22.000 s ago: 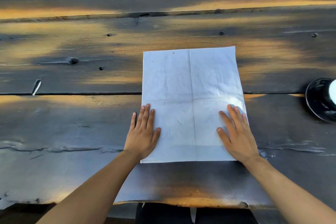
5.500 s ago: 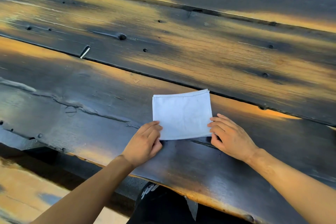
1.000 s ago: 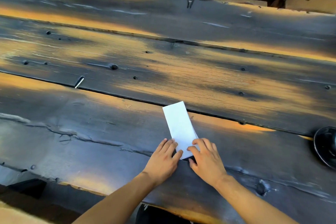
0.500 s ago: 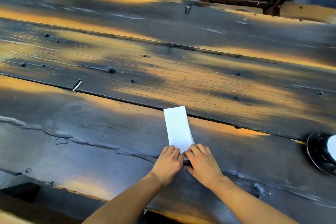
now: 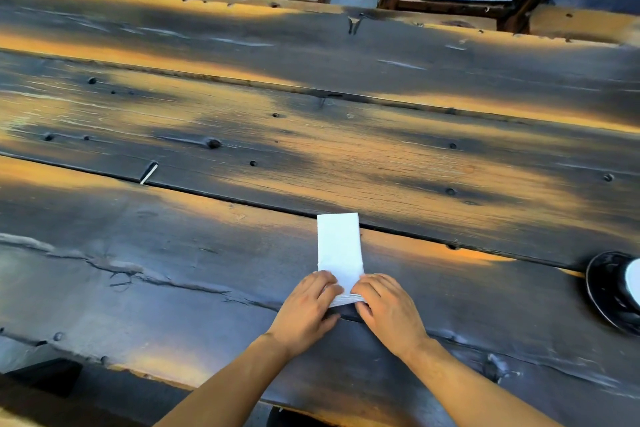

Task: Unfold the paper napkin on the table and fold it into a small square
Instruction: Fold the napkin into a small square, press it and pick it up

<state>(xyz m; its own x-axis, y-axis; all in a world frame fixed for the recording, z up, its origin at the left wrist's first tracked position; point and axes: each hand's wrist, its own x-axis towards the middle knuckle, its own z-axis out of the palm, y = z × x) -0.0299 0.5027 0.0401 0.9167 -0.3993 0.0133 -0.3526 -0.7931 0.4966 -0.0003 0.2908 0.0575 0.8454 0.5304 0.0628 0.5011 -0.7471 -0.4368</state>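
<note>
White folded paper napkin strip (image 5: 339, 246) runs lengthwise away from both grips on dark wooden tabletop (image 5: 207, 270); left hand (image 5: 306, 308) and right hand (image 5: 389, 310) pinch near end, lifted slightly.

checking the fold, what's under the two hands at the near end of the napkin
The napkin's near end, with stacked layer edges showing between the left hand and right hand. Its near corners are covered by the fingers, so whether they line up cannot be seen.
</note>
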